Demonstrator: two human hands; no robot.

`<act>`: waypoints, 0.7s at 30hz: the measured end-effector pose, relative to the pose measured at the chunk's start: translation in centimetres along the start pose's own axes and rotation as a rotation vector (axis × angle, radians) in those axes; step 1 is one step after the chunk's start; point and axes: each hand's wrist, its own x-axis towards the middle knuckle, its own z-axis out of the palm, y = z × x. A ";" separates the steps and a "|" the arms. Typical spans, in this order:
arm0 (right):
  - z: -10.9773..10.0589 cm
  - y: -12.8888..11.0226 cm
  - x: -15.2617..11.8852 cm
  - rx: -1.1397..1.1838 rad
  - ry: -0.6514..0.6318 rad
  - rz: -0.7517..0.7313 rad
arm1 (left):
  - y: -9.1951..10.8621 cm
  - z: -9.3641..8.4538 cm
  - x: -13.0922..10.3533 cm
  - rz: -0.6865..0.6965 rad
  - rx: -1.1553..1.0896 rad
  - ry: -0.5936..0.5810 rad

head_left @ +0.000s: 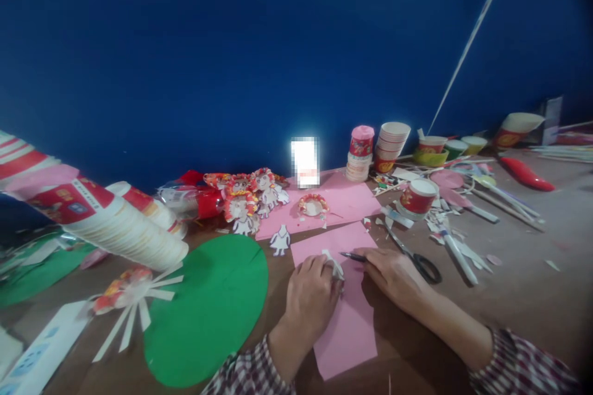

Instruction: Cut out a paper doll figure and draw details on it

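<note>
A pink sheet (347,321) lies in front of me. My left hand (311,293) rests on it, its fingers pressed together on a small white paper cutout (332,264) that it partly covers. To the right, my right hand (393,274) grips a dark pen (353,256), whose tip points left towards the cutout without touching it. A white figure cutout with a dark outline (280,241) lies just beyond the sheet's left edge. Farther back, a ring with red and yellow trim (313,206) sits on another pink sheet (361,197).
Scissors (426,267) and a white marker (459,258) lie at right among paper scraps. Stacked paper cups (392,147) and a single cup (418,197) stand behind. At left are a green oval (208,308), a long tilted cup stack (134,228) and decorated figures (241,203).
</note>
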 end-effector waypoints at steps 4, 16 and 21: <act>-0.4 0.2 0.0 0.015 -0.001 0.011 | 0.1 0.1 0.0 -0.016 -0.007 -0.017; 0.0 -0.1 0.2 0.208 0.100 0.040 | 0.0 0.2 -0.1 -0.018 -0.004 -0.024; -0.8 -0.9 0.9 0.302 0.073 0.148 | 0.1 -0.1 -0.2 -0.002 -0.010 -0.036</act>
